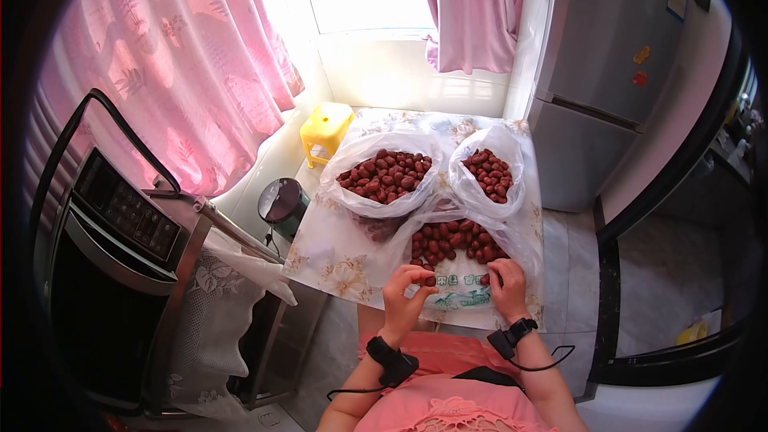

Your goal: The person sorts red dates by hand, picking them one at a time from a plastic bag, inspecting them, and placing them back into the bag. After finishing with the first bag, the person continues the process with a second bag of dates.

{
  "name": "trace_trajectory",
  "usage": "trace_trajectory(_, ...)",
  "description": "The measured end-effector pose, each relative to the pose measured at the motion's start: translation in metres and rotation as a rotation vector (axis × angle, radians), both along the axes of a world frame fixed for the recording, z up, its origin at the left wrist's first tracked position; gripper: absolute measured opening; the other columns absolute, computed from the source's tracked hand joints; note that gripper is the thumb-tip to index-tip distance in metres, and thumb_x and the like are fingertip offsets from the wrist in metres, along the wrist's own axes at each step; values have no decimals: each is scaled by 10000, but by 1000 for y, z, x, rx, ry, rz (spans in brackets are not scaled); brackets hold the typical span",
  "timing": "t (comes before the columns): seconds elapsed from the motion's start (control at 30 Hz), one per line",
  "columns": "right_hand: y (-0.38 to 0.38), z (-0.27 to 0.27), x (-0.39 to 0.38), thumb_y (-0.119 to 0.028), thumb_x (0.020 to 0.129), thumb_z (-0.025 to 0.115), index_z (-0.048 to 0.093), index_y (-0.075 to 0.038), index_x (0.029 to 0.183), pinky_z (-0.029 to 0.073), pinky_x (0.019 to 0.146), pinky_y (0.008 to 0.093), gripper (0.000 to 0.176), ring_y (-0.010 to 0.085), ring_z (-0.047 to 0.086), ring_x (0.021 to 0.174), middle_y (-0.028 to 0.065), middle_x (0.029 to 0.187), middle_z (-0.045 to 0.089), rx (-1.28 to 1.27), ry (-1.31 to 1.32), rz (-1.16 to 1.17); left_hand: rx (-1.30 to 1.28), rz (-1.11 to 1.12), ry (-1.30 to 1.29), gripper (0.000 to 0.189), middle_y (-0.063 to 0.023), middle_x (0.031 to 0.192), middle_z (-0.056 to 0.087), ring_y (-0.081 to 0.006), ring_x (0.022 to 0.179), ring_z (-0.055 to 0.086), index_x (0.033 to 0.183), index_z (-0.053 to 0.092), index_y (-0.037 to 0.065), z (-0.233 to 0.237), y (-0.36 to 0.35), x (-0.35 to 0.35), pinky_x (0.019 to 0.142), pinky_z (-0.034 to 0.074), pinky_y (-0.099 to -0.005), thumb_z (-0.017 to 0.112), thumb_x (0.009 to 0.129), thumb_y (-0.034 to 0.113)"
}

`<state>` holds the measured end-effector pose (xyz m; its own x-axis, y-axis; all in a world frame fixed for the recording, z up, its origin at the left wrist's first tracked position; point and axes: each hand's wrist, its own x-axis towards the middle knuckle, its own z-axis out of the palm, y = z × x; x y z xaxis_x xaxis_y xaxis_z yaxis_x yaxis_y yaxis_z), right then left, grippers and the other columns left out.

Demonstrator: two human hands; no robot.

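1. Black wrist bands [398, 362] with trailing cables are worn on both wrists, above a pink garment [448, 408] at the lower edge of the view.
2. At the near edge of the table [336, 260], one red date [430, 281] is pinched between the thumb and fingertips of the left hand [406, 292]. The right hand [507, 284] is curled over the near bag [460, 294]; whether anything is gripped beneath it cannot be told.
3. The red date is judged light and fairly firm. It is small and oval, with a wrinkled, faintly glossy skin, and is best taken across its short width by the fingertips.
4. The near bag is made of thin, crinkled, translucent plastic with green print. It is judged limp and slippery, and is best held by its gathered rim, since loose fruit inside would shift.
5. Toward the far edge, a large bag [384, 192] and a small bag [490, 188] are seen open and heaped with dates, on a floral cloth.
6. Beyond the far left corner, a yellow stool [326, 130] of hard plastic is seen, with pink curtains [184, 72] behind and a smooth grey fridge [600, 72] to the right.
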<state>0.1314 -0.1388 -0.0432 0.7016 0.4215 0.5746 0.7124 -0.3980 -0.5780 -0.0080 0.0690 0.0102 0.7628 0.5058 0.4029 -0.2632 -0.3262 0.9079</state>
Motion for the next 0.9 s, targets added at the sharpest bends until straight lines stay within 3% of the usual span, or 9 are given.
trace_trajectory(0.2,0,0,0,-10,864,692,674,-34,995,516,838,451,134,361,661,929,134,984,690,4,0,-3,-122,-40,-58,274,-83,1084,708,-156,959,680,1111,710,9,-13,2,0,868,556,-290,706,859,-96)
trace_trajectory(0.27,1,0,0,-10,863,692,674,-34,996,515,837,452,136,362,660,928,133,983,689,2,-3,-3,-432,-144,-70,256,-82,1142,714,-143,990,666,1210,671,-1,-6,-1,-3,903,561,-304,617,969,-69)
trace_trajectory(0.37,1,-1,0,-10,862,692,673,-34,999,515,836,452,140,361,659,930,134,984,687,1,-13,-1,-500,-204,-134,264,-93,1170,711,-145,1008,659,1296,618,-13,-2,2,-4,924,569,-324,553,1041,-19)
trace_trajectory(0.9,1,1,-1,11,863,689,665,-27,986,516,846,439,131,361,655,940,139,980,683,-4,3,2,-544,-213,-127,258,-125,1153,713,-157,999,671,1306,601,-25,-7,6,-5,932,588,-354,536,1059,11)
